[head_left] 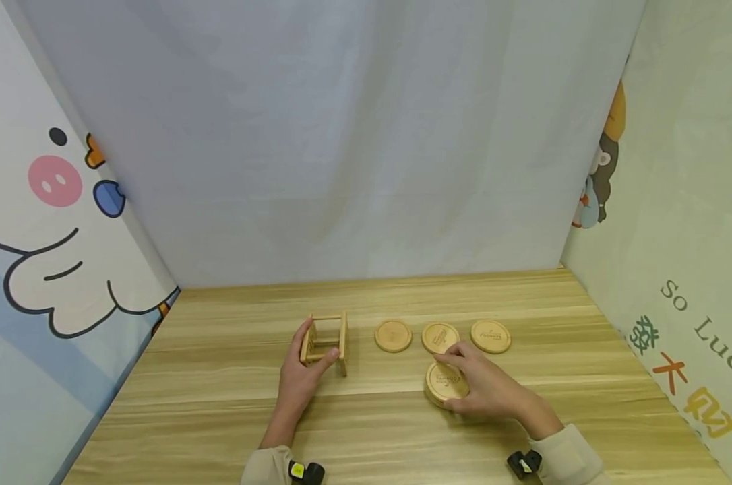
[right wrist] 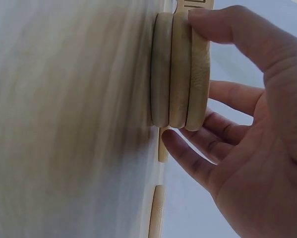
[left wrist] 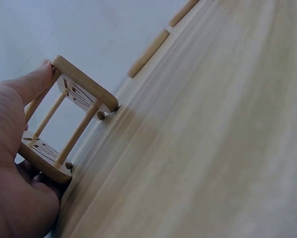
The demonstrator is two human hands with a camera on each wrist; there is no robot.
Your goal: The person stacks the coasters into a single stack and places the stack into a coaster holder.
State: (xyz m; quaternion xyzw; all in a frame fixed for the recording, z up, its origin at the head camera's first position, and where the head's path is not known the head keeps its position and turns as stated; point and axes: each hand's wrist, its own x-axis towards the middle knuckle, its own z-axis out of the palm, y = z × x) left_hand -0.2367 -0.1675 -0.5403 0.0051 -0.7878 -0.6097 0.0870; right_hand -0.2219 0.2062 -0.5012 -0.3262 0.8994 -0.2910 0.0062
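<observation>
My left hand (head_left: 299, 377) grips a small wooden coaster holder (head_left: 344, 337), thumb on one slatted side panel and fingers on the other. The left wrist view shows the holder's round rods (left wrist: 79, 131) between its panels, its lower edge at the tabletop. A stack of three round wooden coasters (right wrist: 180, 74) stands on the table. My right hand (head_left: 493, 387) holds the top coaster (head_left: 446, 380) of this stack by its edge, thumb on the near side and fingers round the far side. Printed lettering shows on its face.
Three single coasters lie in a row behind the stack: a left one (head_left: 393, 336), a middle one (head_left: 441, 335) and a right one (head_left: 491, 336). The wood-grain table (head_left: 220, 377) ends at a pale curtain (head_left: 366, 168), with printed cloth walls on both sides.
</observation>
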